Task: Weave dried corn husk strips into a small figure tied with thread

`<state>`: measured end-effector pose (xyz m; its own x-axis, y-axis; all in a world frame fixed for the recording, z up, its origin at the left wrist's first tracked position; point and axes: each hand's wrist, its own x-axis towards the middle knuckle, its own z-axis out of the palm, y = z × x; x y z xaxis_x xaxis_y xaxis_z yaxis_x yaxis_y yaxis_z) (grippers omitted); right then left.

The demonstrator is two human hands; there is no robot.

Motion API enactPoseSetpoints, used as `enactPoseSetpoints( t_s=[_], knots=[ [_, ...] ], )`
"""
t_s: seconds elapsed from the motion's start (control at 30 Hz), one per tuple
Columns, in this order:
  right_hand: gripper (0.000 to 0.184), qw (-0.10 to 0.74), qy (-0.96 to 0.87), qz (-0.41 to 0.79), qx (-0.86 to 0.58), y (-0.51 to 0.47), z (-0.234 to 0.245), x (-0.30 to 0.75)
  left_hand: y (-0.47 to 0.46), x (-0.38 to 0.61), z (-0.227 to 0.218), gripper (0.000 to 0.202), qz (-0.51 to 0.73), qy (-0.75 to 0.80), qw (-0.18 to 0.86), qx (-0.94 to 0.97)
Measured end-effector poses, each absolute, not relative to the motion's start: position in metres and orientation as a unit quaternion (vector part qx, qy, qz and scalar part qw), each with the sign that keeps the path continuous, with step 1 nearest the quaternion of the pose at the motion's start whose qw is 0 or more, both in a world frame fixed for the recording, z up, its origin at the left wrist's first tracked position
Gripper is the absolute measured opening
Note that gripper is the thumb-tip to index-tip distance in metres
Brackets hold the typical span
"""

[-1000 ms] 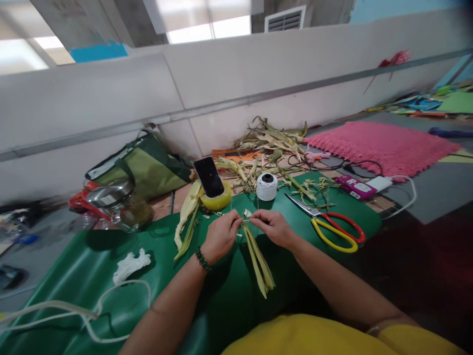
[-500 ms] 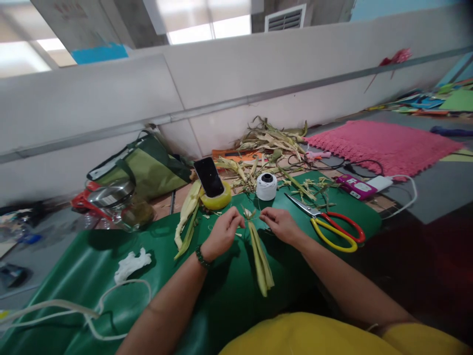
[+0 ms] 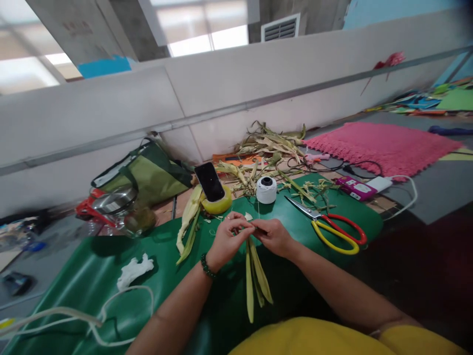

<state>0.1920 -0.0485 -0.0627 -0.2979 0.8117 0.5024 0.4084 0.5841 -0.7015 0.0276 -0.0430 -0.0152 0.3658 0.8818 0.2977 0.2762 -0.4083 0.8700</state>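
Note:
My left hand and my right hand meet fingertip to fingertip over a green mat. Both pinch the top end of a small bundle of yellow-green corn husk strips, which hangs down toward my lap. A thin white thread runs from that spot up to a spool of white thread just beyond my hands. A dark bead bracelet sits on my left wrist.
Red-and-yellow scissors lie right of my hands. A phone leans on a yellow tape roll. A husk pile, a green bag, a glass jar, a pink mat and white cord surround the mat.
My hands spread apart slightly half a second ago, then came back together at the bundle's top. The husk strips now hang lower and longer toward me.

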Motion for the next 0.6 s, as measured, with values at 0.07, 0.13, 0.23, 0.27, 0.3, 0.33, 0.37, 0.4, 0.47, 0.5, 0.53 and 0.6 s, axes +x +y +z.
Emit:
enactPoseSetpoints(
  t_s=[0.07,0.13,0.23,0.27,0.3,0.33,0.37,0.4,0.47,0.5,0.53,0.6],
  knots=[
    [0.021,0.458,-0.744,0.286,-0.392,-0.045,-0.06,0.191,-0.043,0.027,-0.015,0.027,0.451,0.401,0.374,0.705],
    [0.022,0.472,-0.712,0.354,-0.38,-0.041,-0.056,0.19,-0.04,0.025,-0.015,0.052,0.447,0.397,0.454,0.66],
    [0.024,0.498,-0.673,0.41,-0.363,-0.037,-0.051,0.192,-0.034,0.022,-0.017,0.063,0.333,0.378,0.647,0.572],
    [0.023,0.506,-0.664,0.412,-0.366,-0.036,-0.051,0.194,-0.032,0.021,-0.018,0.056,0.306,0.376,0.679,0.551],
    [0.023,0.512,-0.658,0.406,-0.373,-0.035,-0.051,0.195,-0.031,0.021,-0.018,0.049,0.296,0.379,0.693,0.537],
    [0.023,0.515,-0.655,0.398,-0.384,-0.034,-0.051,0.196,-0.03,0.02,-0.019,0.043,0.3,0.385,0.696,0.526],
    [0.023,0.516,-0.654,0.388,-0.395,-0.034,-0.052,0.197,-0.029,0.02,-0.019,0.04,0.312,0.394,0.693,0.516],
    [0.023,0.517,-0.652,0.378,-0.405,-0.034,-0.052,0.198,-0.029,0.021,-0.018,0.04,0.325,0.404,0.691,0.504],
    [0.024,0.519,-0.65,0.362,-0.421,-0.035,-0.052,0.199,-0.03,0.022,-0.018,0.042,0.344,0.416,0.69,0.482],
    [0.024,0.517,-0.652,0.354,-0.427,-0.035,-0.051,0.199,-0.031,0.023,-0.017,0.042,0.352,0.42,0.69,0.473],
    [0.024,0.514,-0.656,0.346,-0.432,-0.036,-0.05,0.199,-0.031,0.024,-0.017,0.042,0.36,0.424,0.689,0.465],
    [0.024,0.501,-0.67,0.333,-0.435,-0.038,-0.046,0.199,-0.032,0.026,-0.016,0.04,0.377,0.426,0.69,0.448]
  ],
)
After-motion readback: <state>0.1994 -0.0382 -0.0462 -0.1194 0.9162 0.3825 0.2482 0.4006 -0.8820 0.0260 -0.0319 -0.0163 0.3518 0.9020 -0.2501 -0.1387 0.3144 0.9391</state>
